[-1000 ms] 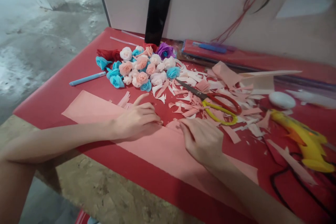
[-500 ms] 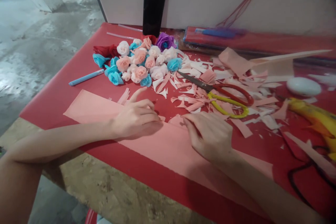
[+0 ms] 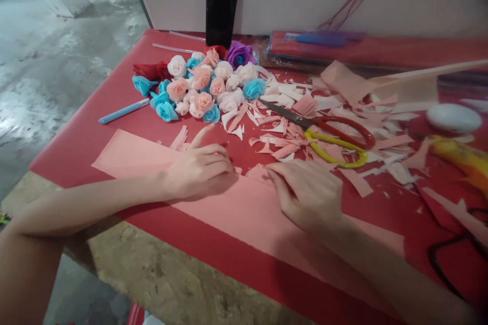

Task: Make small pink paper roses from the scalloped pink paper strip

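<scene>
A long pink paper strip (image 3: 244, 210) lies across the red-covered table (image 3: 84, 137). My left hand (image 3: 200, 170) rests on its upper edge, fingers curled and pinching the paper, the forefinger lifted. My right hand (image 3: 307, 193) presses on the strip to the right, its fingers bent onto the paper's edge. Between the hands the strip's edge is crumpled. Red and yellow handled scissors (image 3: 324, 134) lie shut just beyond my right hand among pink paper scraps (image 3: 282, 150).
A heap of small paper roses (image 3: 202, 89) in pink, white, blue and purple sits at the back. A blue pen (image 3: 124, 110) lies left of it. A yellow glue gun (image 3: 463, 157) and a white oval object (image 3: 453, 118) are at the right. A black slab (image 3: 223, 2) leans on the wall.
The camera has tilted down and shifted, so everything sits higher and more to the right. Both hands have stayed on the pink strip with hardly any movement.
</scene>
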`<action>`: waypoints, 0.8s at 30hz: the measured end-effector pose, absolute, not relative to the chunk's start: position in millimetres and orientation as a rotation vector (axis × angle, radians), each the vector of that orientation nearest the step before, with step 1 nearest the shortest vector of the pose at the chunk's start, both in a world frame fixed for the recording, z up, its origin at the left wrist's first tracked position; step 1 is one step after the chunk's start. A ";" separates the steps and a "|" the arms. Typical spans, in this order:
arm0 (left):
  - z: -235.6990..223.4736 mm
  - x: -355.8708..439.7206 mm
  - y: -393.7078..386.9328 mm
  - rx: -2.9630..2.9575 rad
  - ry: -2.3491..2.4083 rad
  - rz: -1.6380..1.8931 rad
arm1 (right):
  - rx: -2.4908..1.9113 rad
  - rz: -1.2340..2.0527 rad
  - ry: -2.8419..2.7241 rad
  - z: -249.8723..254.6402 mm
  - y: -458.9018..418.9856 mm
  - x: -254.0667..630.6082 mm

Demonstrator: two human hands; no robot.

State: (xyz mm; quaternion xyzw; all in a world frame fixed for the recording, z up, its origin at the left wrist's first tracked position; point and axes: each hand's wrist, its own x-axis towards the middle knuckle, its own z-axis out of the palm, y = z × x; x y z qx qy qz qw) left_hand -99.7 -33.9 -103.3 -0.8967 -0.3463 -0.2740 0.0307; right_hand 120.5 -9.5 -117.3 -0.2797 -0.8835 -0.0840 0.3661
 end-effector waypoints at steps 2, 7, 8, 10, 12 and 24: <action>-103.0 -98.8 -33.8 -2.786 -1.146 -0.867 | -0.721 -0.209 -2.270 -117.2 -9.6 120.4; -101.5 -101.0 -33.0 -2.856 -1.361 -0.850 | -0.725 -0.206 -2.270 -115.5 -9.5 119.8; -101.3 -101.8 -32.6 -2.861 -1.395 -0.869 | -0.724 -0.208 -2.269 -115.5 -9.4 119.8; -101.1 -103.5 -31.3 -2.877 -1.468 -0.938 | -0.724 -0.212 -2.266 -115.8 -9.3 119.8; -101.4 -105.3 -29.6 -2.886 -1.569 -1.033 | -0.729 -0.215 -2.268 -116.5 -9.3 120.2; -104.5 -107.7 -27.3 -2.835 -1.785 -1.339 | -0.733 -0.195 -2.265 -118.9 -9.4 121.1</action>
